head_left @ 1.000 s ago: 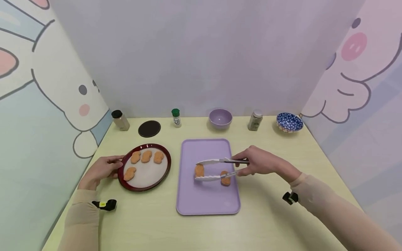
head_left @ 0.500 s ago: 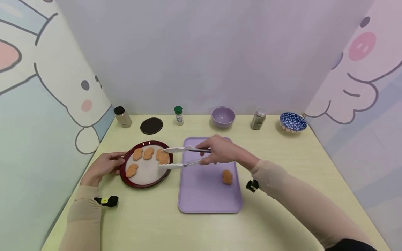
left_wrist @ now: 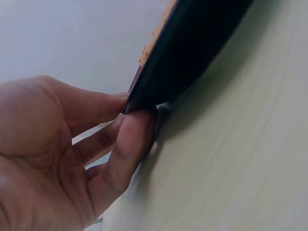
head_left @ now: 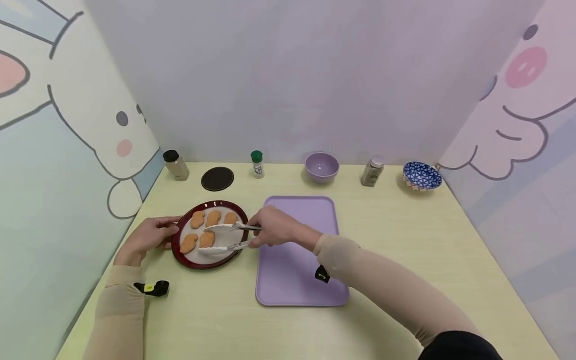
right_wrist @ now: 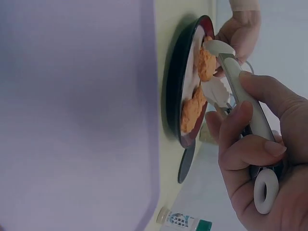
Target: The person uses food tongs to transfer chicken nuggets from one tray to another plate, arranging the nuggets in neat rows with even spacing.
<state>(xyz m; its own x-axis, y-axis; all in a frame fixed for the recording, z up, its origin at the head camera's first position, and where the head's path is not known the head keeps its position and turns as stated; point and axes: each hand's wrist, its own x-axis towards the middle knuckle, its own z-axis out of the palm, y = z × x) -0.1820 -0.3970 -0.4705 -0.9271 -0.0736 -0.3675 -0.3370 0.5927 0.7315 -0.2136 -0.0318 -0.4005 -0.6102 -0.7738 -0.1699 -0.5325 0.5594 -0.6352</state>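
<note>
My left hand [head_left: 152, 237] pinches the left rim of a round dark red plate [head_left: 177, 253] with a pale inside. In the left wrist view its thumb lies on the rim and its fingers are beneath. My right hand [head_left: 275, 227] grips white-tipped metal tongs [head_left: 240, 226] over the plate's right side. One breaded nugget [head_left: 207, 239] is between the spread tong tips; whether they squeeze it, I cannot tell. Several other nuggets [head_left: 198, 220] lie on the plate around it. Below my right arm is a purple tray [head_left: 292, 295], partly hidden by that arm.
Along the back stand a black-lidded jar [head_left: 176, 166], a green-capped shaker [head_left: 257, 165], a purple bowl [head_left: 322, 168], a grey-capped jar [head_left: 372, 171] and a blue patterned bowl [head_left: 422, 176]. Behind the plate lies a flat black disc [head_left: 218, 179].
My right hand has moved left with the tongs, bringing one nugget from the tray to the plate. The tray's other nugget is now hidden behind my right arm. My left hand keeps its hold.
</note>
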